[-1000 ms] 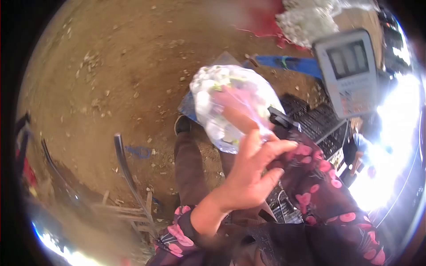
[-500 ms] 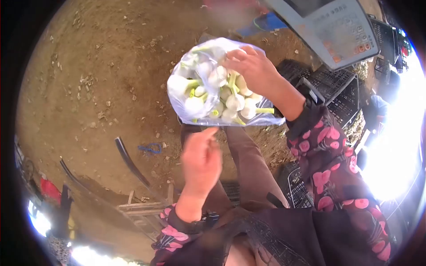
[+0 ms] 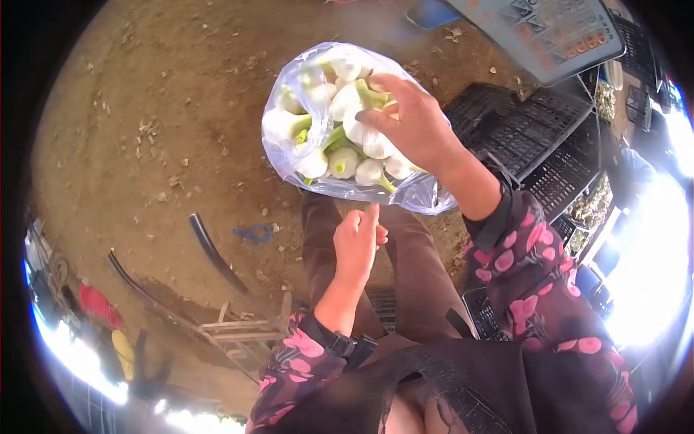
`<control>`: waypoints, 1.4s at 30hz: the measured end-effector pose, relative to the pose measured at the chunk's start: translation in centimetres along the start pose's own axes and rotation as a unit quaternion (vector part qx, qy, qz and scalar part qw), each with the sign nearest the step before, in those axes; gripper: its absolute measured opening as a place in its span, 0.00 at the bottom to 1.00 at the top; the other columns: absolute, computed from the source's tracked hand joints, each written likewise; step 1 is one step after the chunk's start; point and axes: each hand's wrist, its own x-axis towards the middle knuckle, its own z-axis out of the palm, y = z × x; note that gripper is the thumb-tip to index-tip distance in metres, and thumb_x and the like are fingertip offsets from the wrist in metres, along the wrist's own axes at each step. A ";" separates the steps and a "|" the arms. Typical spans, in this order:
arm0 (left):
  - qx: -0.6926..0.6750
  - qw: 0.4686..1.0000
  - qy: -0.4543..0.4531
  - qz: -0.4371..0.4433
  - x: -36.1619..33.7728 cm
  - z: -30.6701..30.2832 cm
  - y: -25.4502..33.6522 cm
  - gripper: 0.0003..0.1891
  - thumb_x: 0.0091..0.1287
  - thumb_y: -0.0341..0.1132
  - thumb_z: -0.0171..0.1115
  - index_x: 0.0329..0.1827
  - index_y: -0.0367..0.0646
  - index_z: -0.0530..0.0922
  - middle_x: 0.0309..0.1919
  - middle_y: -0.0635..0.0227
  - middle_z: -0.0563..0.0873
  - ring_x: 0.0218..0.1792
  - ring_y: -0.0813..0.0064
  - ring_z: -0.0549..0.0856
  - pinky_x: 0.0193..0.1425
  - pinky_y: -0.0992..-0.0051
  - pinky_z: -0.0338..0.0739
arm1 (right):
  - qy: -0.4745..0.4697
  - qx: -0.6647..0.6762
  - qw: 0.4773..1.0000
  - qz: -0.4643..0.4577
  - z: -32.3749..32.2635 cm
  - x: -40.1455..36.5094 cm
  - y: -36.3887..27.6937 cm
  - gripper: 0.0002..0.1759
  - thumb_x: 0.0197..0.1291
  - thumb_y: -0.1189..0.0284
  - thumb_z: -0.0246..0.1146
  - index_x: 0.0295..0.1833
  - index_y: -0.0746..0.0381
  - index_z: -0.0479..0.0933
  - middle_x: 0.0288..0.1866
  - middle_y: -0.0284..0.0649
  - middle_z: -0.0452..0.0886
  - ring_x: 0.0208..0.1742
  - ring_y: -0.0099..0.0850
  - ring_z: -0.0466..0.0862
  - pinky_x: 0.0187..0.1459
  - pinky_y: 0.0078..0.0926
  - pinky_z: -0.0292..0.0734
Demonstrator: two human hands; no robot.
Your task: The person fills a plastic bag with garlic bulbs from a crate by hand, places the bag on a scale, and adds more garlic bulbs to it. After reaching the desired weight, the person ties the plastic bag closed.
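A clear plastic bag full of white garlic bulbs with short green stems sits in front of me, above my knees. My right hand reaches over the bag from the right. Its thumb and fingers are spread across bulbs near the middle, touching them, with a green stem showing between; no bulb is lifted. Just below the bag's near edge is my left hand, its index finger stretched toward the plastic and its other fingers partly curled. I see nothing in it.
A scale's keypad panel juts in at upper right. Black plastic crates stand beneath it on the right. At lower left are a wooden stool frame, a dark hose and a blue loop of cord on the dirt floor.
My left hand has risen and shifted right, closer to the bag's edge. My right hand has moved slightly down and right, its thumb and fingers now wider apart. The view has shifted somewhat.
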 end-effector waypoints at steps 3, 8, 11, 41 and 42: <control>-0.111 0.994 0.009 0.010 2.0 0.8 -0.1 0.22 0.71 0.50 0.56 0.38 0.35 0.77 0.30 0.64 0.84 0.30 0.75 0.84 0.32 0.77 0.77 | 0.086 -0.046 0.995 -0.020 0.0 -2.0 -1.5 0.17 0.56 0.64 0.66 0.38 0.69 0.75 0.32 0.51 0.80 0.40 0.52 0.82 0.44 0.47 0.76; -0.148 0.986 0.005 0.081 2.6 1.6 -1.4 0.12 0.71 0.35 0.48 0.36 0.36 0.76 0.25 0.68 0.80 0.23 0.80 0.77 0.28 0.78 0.73 | -0.251 -0.253 0.933 -0.056 2.4 -6.5 0.3 0.20 0.52 0.71 0.63 0.51 0.64 0.73 0.38 0.48 0.81 0.38 0.50 0.84 0.40 0.42 0.79; -0.106 0.989 -0.024 0.103 2.0 1.2 -2.1 0.13 0.72 0.36 0.48 0.34 0.37 0.75 0.24 0.69 0.79 0.23 0.81 0.76 0.27 0.78 0.70 | -0.245 -0.385 0.881 -0.125 5.1 -6.8 2.3 0.12 0.51 0.71 0.64 0.44 0.59 0.80 0.39 0.40 0.80 0.40 0.39 0.83 0.39 0.36 0.79; -0.076 0.991 -0.067 0.092 1.8 -0.1 -2.0 0.10 0.73 0.33 0.46 0.37 0.39 0.74 0.28 0.72 0.76 0.26 0.83 0.73 0.30 0.80 0.69 | -0.058 -0.185 0.955 -0.225 7.4 -4.1 2.5 0.14 0.44 0.67 0.71 0.34 0.61 0.76 0.29 0.37 0.77 0.38 0.38 0.78 0.45 0.38 0.71; -0.072 0.991 -0.070 0.091 1.7 -0.1 -1.8 0.10 0.73 0.33 0.46 0.37 0.39 0.74 0.28 0.72 0.76 0.26 0.83 0.73 0.30 0.80 0.69 | -0.031 -0.155 0.960 -0.231 7.5 -3.9 2.7 0.14 0.45 0.66 0.71 0.34 0.60 0.76 0.29 0.37 0.78 0.38 0.37 0.78 0.43 0.37 0.71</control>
